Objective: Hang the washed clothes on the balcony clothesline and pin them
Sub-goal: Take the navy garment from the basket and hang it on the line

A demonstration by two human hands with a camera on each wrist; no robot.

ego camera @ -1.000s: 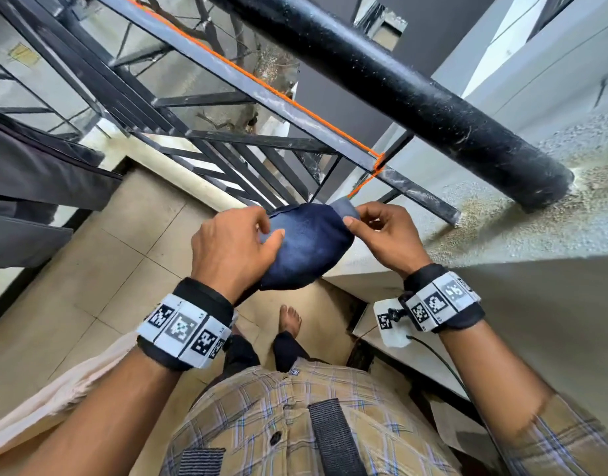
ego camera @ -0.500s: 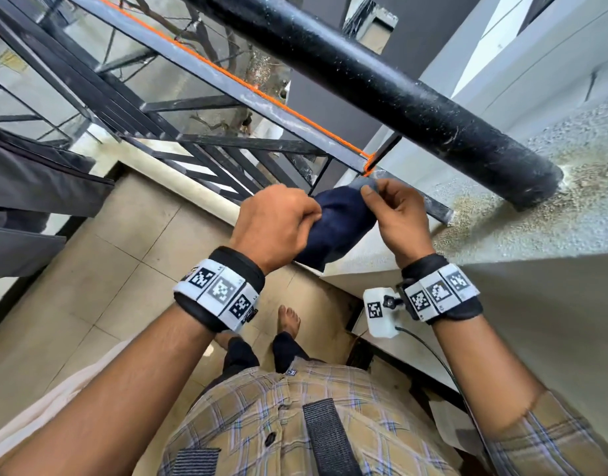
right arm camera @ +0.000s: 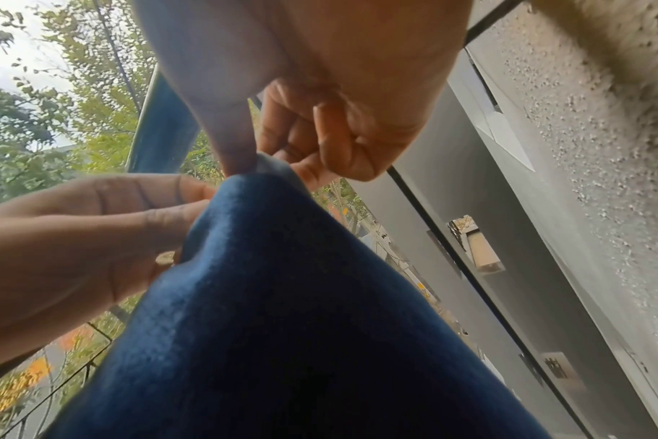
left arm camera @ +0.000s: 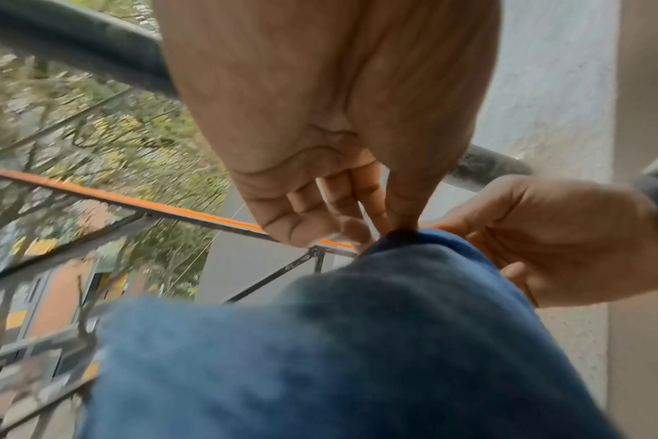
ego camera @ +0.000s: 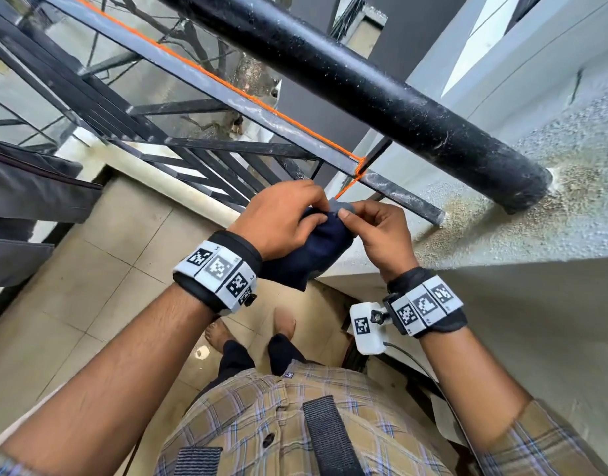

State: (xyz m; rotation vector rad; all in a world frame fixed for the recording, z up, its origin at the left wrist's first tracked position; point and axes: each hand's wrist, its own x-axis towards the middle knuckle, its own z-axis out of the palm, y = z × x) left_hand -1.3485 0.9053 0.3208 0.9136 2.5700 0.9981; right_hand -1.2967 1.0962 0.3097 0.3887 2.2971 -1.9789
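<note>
1. Markings: both wrists carry black bands fitted with white panels printed with square black-and-white coded patterns. A white camera block (ego camera: 366,329) below the right wrist bears one more such pattern. No readable words or brand names can be made out anywhere.
2. Left hand (ego camera: 282,218): raised in front of the chest, back of the hand up, fingers curled over the top edge of the dark blue cloth (ego camera: 312,252). The left wrist view shows thumb and forefinger pinching that edge.
3. Right hand (ego camera: 378,231): held just beside the left, palm turned inward. Thumb and forefinger pinch the same upper edge, where a grey patch of the fabric shows; the other fingers are curled in towards the palm.
4. Cloth position: bunched between the two hands and hanging down below them, not yet over the line. It sits just below the knot where the orange clothesline (ego camera: 227,85) is tied to the grey flat rail (ego camera: 295,130), near the rough wall ledge (ego camera: 501,231).
5. A thick black pipe (ego camera: 364,87) crosses overhead, above the hands.
6. Change from a second ago: the hands have closed together and risen towards the knot; the cloth, then spread wider between them, is now gathered into a tighter bunch.
</note>
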